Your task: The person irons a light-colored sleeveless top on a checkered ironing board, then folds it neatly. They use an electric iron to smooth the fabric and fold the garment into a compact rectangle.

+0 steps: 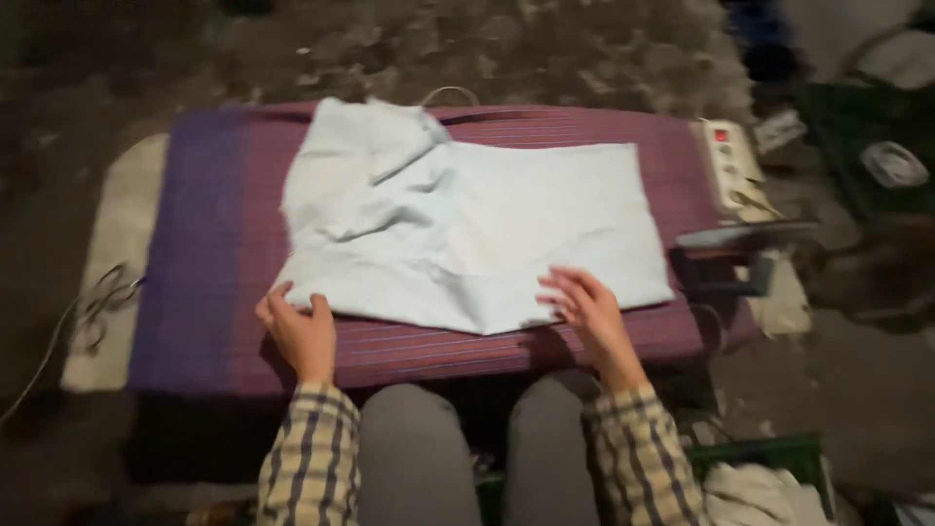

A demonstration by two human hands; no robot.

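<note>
A pale blue-white cloth (487, 219) lies spread on a low pad covered in purple striped fabric (209, 253); its far left part is rumpled and folded over. My left hand (297, 326) rests at the cloth's near left corner, fingers curled against its edge. My right hand (584, 307) lies flat on the near right edge of the cloth, fingers spread. Both arms wear plaid sleeves, and my knees in grey trousers sit just below the pad.
An electric iron (730, 248) sits at the pad's right end, beside a white control box (730, 161) with a red light. A cord (93, 302) trails at the left. A green crate with white cloth (765, 487) stands at lower right. Rough ground surrounds the pad.
</note>
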